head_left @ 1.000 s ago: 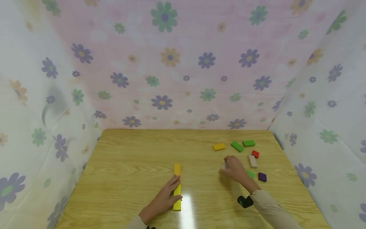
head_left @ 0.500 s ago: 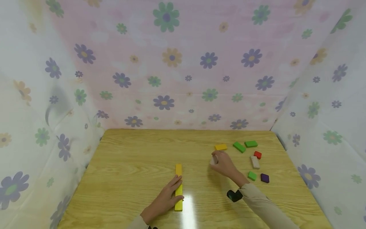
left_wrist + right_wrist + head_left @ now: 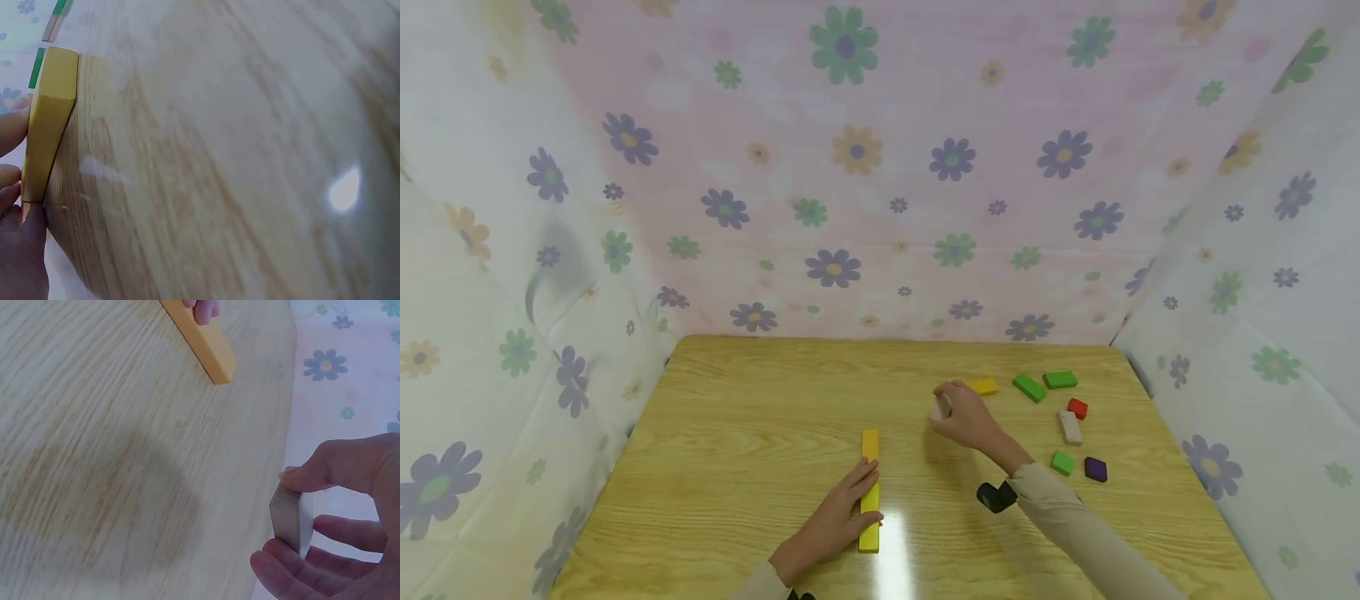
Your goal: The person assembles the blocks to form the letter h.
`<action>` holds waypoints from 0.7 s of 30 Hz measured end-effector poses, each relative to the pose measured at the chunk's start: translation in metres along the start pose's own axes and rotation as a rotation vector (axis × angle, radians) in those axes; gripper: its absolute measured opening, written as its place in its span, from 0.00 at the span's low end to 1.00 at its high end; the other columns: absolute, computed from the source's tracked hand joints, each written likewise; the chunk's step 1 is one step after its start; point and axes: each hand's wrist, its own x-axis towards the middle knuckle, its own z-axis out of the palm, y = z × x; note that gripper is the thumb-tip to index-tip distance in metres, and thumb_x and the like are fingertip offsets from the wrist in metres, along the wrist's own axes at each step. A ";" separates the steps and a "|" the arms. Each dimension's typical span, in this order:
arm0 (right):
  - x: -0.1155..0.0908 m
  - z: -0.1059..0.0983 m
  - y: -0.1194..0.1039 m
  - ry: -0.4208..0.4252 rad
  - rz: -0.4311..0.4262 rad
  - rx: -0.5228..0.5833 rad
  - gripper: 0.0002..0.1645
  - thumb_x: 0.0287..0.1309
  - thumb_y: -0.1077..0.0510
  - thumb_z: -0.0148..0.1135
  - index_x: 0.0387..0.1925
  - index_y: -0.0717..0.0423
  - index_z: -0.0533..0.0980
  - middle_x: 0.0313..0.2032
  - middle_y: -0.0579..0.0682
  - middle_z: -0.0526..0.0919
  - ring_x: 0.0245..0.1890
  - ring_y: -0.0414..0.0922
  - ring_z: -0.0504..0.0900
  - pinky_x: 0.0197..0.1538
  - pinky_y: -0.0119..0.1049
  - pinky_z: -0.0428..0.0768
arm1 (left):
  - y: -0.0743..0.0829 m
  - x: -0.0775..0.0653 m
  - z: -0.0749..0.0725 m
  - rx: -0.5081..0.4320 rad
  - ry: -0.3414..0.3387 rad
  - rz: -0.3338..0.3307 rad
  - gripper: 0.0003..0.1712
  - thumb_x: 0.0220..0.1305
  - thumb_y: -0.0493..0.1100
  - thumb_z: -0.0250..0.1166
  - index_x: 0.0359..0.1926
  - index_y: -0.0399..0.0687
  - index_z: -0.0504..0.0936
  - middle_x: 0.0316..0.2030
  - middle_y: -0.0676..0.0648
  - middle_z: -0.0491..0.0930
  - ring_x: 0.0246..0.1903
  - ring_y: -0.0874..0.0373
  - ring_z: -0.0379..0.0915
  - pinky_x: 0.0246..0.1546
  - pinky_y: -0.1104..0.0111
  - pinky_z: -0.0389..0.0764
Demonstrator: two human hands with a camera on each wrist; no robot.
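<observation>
A straight row of blocks lies front to back on the table, an orange-yellow block (image 3: 870,443) at the far end and a yellow block (image 3: 868,537) at the near end. My left hand (image 3: 831,529) rests on this row from the left, its extended fingers across the top and the thumb nearer me. In the left wrist view the yellow block (image 3: 53,112) shows beside the fingertips. My right hand (image 3: 966,417) pinches a pale whitish block (image 3: 290,515) between thumb and fingers, raised over the table, with a shadow below.
Another orange-yellow block (image 3: 983,387) lies just behind my right hand. Further right are two green blocks (image 3: 1028,387), a red block (image 3: 1077,408), a whitish block (image 3: 1070,427), a light green block (image 3: 1062,463) and a dark purple block (image 3: 1096,469). Flowered cloth (image 3: 895,167) encloses the table.
My right hand has carried the whitish block leftward and slightly away from me, toward the row. The left hand stays on the row. The head view has shifted slightly.
</observation>
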 end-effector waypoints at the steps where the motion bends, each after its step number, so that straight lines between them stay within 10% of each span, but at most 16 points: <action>1: 0.002 0.000 -0.002 -0.008 -0.002 0.005 0.25 0.47 0.61 0.69 0.49 0.64 0.76 0.45 0.60 0.76 0.34 0.48 0.74 0.32 0.39 0.76 | 0.000 0.000 0.000 0.003 -0.003 -0.001 0.37 0.67 0.50 0.59 0.68 0.33 0.60 0.71 0.42 0.52 0.70 0.45 0.43 0.62 0.51 0.61; 21: 0.029 0.017 -0.021 -0.023 -0.136 0.036 0.25 0.46 0.63 0.68 0.48 0.67 0.76 0.46 0.63 0.75 0.36 0.53 0.75 0.31 0.40 0.77 | -0.004 0.001 0.000 -0.003 -0.022 -0.026 0.38 0.66 0.52 0.59 0.69 0.37 0.59 0.72 0.45 0.50 0.71 0.48 0.41 0.63 0.52 0.59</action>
